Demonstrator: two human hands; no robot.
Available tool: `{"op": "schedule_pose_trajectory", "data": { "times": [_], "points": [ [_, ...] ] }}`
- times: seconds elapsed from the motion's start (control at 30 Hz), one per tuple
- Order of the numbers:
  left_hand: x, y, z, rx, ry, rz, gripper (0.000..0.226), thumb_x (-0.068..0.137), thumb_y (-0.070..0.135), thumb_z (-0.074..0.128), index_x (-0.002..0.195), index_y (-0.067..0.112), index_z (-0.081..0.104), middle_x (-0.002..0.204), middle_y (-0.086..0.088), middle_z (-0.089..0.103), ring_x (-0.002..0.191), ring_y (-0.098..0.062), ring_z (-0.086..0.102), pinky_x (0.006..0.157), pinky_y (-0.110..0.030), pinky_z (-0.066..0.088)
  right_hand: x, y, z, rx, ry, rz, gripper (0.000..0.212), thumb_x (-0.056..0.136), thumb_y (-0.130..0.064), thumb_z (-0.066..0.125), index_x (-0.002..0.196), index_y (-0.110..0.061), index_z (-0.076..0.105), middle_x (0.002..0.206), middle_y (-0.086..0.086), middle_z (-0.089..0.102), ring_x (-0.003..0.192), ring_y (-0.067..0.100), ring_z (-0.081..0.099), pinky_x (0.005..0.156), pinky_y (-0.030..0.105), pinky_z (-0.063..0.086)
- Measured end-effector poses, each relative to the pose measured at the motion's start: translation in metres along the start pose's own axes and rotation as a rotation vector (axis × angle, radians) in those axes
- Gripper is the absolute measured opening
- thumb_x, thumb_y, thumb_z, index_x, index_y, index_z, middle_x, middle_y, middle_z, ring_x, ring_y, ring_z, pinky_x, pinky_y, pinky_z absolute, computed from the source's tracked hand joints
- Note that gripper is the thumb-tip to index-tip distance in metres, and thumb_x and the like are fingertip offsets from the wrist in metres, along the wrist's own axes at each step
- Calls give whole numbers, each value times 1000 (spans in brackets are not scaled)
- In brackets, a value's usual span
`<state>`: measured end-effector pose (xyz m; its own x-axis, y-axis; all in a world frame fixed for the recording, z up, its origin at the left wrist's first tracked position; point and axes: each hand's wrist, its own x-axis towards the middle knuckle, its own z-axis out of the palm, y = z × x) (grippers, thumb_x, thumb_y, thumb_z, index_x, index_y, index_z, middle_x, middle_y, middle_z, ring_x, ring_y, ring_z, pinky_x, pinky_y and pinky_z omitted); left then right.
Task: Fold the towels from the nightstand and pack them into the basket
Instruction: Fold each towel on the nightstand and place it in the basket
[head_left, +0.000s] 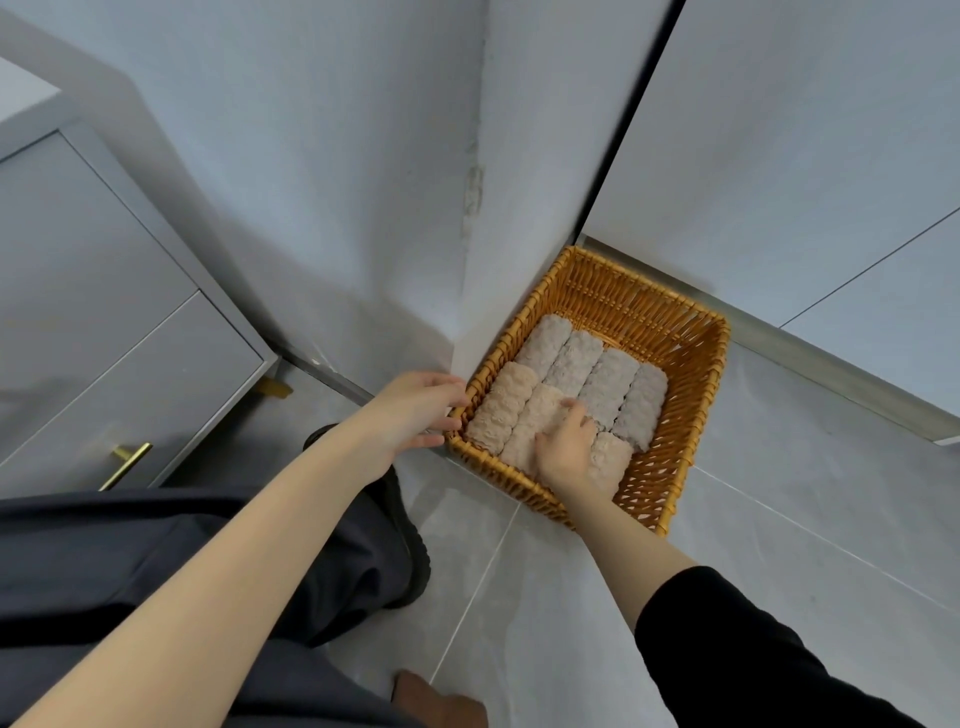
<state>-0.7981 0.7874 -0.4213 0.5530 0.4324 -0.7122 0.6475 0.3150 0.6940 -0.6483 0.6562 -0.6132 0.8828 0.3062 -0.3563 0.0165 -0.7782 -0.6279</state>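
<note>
The towels are fluffy little rolls packed side by side in the wicker basket (698, 415). There are four greyish rolls (602, 384) in the row just past the right fingers, and beige-pink rolls (501, 410) in the row under them. The right hand (566, 449) lies palm down on the beige-pink rolls with its fingers bent down into the pile. Honestly can't tell if they're pinching a roll or only pressing on it. The left hand (413, 410) has its fingers curled round the basket's rim at the corner nearest the wall (467, 291). Room-wise, beyond the greyish rolls there's a bare strip of basket bottom up to the far rim. The basket sits on the tile floor (779, 519), tucked in by the wall's corner right at the left fingertips, with open floor out to the right of the right fingers. The nightstand (130, 332) is well off to the left of the left fingers.
</note>
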Motion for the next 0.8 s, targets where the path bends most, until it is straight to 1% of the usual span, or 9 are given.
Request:
{"op": "schedule_pose_trajectory", "data": {
  "times": [0.03,0.07,0.17,0.23,0.3,0.4,0.6,0.73,0.8],
  "points": [
    [0,0,0,3,-1,2,31,97,20,52,129,18,53,120,1,61,100,-12,62,74,-22,50,0,-2,-1,-54,-45,-85,61,86,4,55,138,-17,32,134,12,31,77,12,50,66,28,50],
    [0,0,0,7,-2,3,32,97,20,51,130,18,53,121,1,61,99,-12,61,74,-22,50,0,-3,-1,-93,-117,-134,68,84,6,55,143,-16,29,135,11,30,78,11,51,66,27,53],
    [0,0,0,11,-3,12,32,97,20,51,129,19,54,121,1,60,100,-12,61,75,-22,50,4,-3,-4,-220,-313,-186,90,78,1,67,151,-9,17,138,14,35,111,21,49,97,29,46],
    [0,0,0,13,-5,15,31,97,20,51,128,20,55,121,1,60,101,-12,61,76,-23,50,7,-2,-7,-305,-386,-211,104,73,-8,78,152,-6,11,134,15,40,119,28,45,101,35,44],
    [0,0,1,16,-9,17,30,97,21,51,127,20,55,120,2,61,101,-12,61,77,-22,51,10,-4,-7,-350,-428,-226,106,73,-10,80,152,-6,9,131,16,41,113,27,45,98,35,44],
    [1,-1,1,30,-13,12,30,97,21,51,127,21,55,120,2,61,100,-11,62,76,-22,51,10,-5,-4,-373,-432,-225,103,75,-10,78,152,-6,9,130,17,41,109,26,45,96,34,44],
    [3,-3,0,25,4,6,34,98,23,51,131,20,53,119,3,62,99,-11,62,77,-23,51,13,-6,-3,-401,-460,-190,102,79,-12,75,153,-6,5,133,17,37,120,33,43,99,35,42],
    [-2,-4,-2,25,6,10,35,98,21,51,132,19,52,119,2,61,99,-11,62,74,-21,50,12,-12,-15,-347,-431,-243,55,89,-6,58,139,-3,36,103,14,55,97,29,57,77,32,48],
    [-7,-3,-3,19,12,18,35,98,20,51,132,18,52,119,2,62,101,-12,62,75,-22,50,5,-18,-26,-272,-373,-266,50,92,-5,52,140,-6,41,99,8,60,86,20,58,67,21,44]
  ]
}}
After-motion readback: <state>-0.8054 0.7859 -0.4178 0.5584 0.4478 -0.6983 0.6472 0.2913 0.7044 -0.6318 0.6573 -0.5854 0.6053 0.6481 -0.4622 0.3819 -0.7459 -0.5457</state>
